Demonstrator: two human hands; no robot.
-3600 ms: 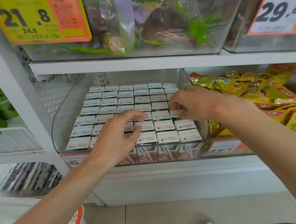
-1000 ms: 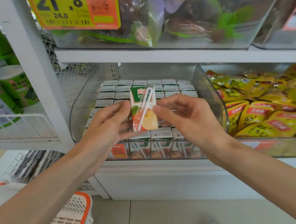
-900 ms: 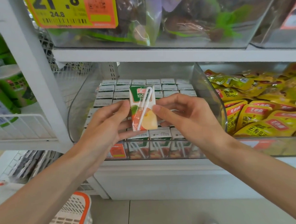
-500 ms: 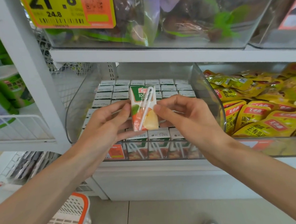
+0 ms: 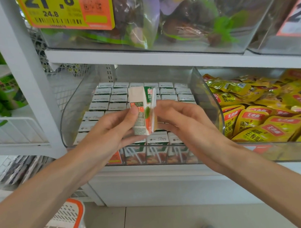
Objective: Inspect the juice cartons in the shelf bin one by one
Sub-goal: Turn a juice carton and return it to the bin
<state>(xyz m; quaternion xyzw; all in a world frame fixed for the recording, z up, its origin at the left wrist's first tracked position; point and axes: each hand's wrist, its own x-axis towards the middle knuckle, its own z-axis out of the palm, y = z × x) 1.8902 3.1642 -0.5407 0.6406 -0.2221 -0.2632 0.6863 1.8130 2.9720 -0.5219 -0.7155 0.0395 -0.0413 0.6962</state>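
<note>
— Reading it left to right: the left hand [image 5: 112,128] has its thumb pressed on the narrow printed side of 1 juice carton [image 5: 141,112], fingers curled in under it. The carton's upright, held just above the front rows of the shelf bin [image 5: 210,92], narrow side facing the camera.

— and the right hand [image 5: 185,122]?

— Fingers bent round the other side, by the face with the straw. So 2 hands pinching 1 box between them. The other cartons [image 5: 118,98] sit packed in rows below, tops up. Yellow snack packs [image 5: 262,117] fill the next bin over on the right.

— so which step is this

— My guess: mid-inspection of this 1, checking the side print. Next it probably needs a rotate to whatever faces aren't checked, then it goes back in its gap (can't see the gap, the hands cover it) and the neighbour comes out. Loads left to do tbh.
</note>
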